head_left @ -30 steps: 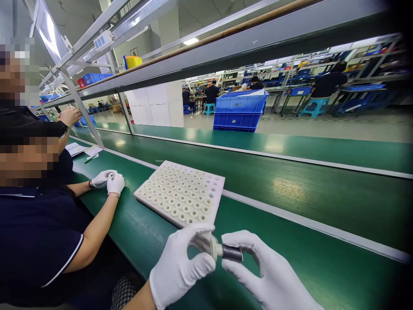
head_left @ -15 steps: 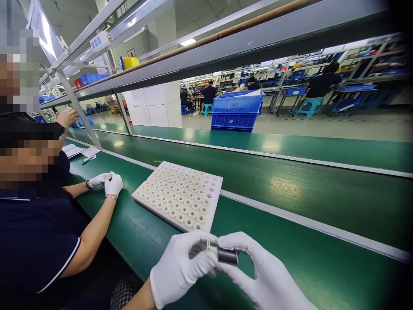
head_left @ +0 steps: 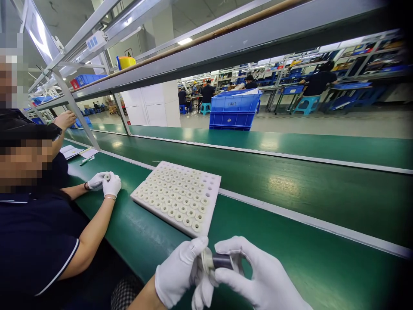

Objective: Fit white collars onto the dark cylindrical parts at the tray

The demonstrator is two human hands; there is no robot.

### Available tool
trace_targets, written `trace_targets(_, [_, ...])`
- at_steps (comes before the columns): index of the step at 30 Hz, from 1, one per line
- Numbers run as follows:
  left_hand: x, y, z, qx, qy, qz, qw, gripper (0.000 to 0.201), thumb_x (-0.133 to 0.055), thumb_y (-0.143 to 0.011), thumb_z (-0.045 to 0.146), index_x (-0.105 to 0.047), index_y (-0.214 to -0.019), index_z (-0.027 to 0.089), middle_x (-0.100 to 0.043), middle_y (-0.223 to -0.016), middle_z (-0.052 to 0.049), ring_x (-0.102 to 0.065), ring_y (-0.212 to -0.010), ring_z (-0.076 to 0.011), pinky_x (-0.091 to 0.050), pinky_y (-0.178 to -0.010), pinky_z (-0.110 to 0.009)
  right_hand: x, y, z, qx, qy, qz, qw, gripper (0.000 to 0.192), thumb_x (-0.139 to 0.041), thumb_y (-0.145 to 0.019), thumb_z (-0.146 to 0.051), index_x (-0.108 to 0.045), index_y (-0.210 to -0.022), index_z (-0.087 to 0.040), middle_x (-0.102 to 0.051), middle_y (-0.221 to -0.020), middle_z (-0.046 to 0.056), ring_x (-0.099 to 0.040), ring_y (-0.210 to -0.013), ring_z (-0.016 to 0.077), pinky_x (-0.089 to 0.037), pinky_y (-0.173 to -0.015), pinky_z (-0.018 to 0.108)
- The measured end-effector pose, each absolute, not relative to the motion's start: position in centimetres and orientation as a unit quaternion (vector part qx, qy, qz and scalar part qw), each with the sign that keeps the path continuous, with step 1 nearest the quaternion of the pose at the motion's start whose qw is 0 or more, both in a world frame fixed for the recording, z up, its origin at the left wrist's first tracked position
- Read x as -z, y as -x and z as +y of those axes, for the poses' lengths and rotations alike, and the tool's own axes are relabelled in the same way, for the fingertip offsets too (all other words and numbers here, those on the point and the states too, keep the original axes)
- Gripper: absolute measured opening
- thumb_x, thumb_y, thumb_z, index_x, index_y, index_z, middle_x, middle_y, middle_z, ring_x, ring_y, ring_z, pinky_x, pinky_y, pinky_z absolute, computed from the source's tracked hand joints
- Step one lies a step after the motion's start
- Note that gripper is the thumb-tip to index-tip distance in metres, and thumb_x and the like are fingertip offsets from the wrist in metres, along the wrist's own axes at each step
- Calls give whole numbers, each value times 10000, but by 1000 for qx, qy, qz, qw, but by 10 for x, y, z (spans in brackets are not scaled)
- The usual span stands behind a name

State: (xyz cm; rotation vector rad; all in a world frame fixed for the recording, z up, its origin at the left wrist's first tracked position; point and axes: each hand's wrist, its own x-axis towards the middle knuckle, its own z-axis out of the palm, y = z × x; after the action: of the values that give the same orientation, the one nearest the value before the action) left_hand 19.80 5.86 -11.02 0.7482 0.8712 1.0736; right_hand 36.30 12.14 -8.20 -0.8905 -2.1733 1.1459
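Both my hands wear white gloves and meet low in the view, nearer than the foam tray. My left hand (head_left: 180, 273) is closed on a cream flanged bushing (head_left: 206, 260), its round face turned towards the left palm. Thumb and fingers of my right hand (head_left: 261, 273) grip a short dark cylinder (head_left: 222, 261). The cylinder lies in line with the bushing and touches its right end; whether it sits inside is hidden. Just beyond, the white foam tray (head_left: 211, 215) carries rows of cream ring-shaped parts (head_left: 182, 209), with several bare holes along its far right side.
A green work surface (head_left: 274, 241) runs beside a pale rail (head_left: 290, 217) and a green belt (head_left: 258, 172). At left, a co-worker's gloved hands (head_left: 108, 184) hold a small part. Papers (head_left: 71, 151) lie farther off. Blue crates (head_left: 232, 112) are stacked beyond, and a shelf beam (head_left: 193, 54) crosses overhead.
My left hand has turned, its thumb lifting and its fingers dropping below, so the bushing's round face shows more. The right hand still grips the dark cylinder, with its fingers slightly shifted.
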Motion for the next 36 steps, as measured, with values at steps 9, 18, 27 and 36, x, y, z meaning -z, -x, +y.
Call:
trace_targets(9, [96,-192,49,-521,-394,400,643,600,-639,-734,724,-560,-759,130,-614,-533,-25,-518,-353,-99,-391,-322,-176,80,-363,122,-421,313,-808,269,183,-703,-764,-408,-691,-897,-282,-708,-810,-14,-623,-692,153,-537,-672,258])
trace_targets(18, [65,-178,25,-472,-621,574,249,469,-754,-778,488,-623,-1193,315,-655,-1218,-13,-599,-1146,-205,-431,-1040,-301,77,-365,122,-417,292,-803,311,189,-703,-806,-421,-654,-921,-279,-711,-868,-15,-656,-755,158,-561,-714,266])
trace_targets(27, [74,-177,31,-498,-608,537,306,344,-711,-822,470,-645,-1091,267,-678,-999,-5,-635,-914,-150,-490,-847,-267,79,-364,126,-395,257,-815,337,155,-686,-808,-343,-637,-935,-269,-702,-877,-1,-672,-770,164,-584,-710,274])
trace_targets(36, [73,-178,33,-522,-539,503,430,580,-632,-802,654,-635,-1124,173,-689,-876,-61,-656,-727,-174,-538,-714,-313,80,-364,128,-398,241,-817,340,132,-655,-808,-300,-638,-933,-263,-693,-865,-1,-666,-775,159,-577,-722,281])
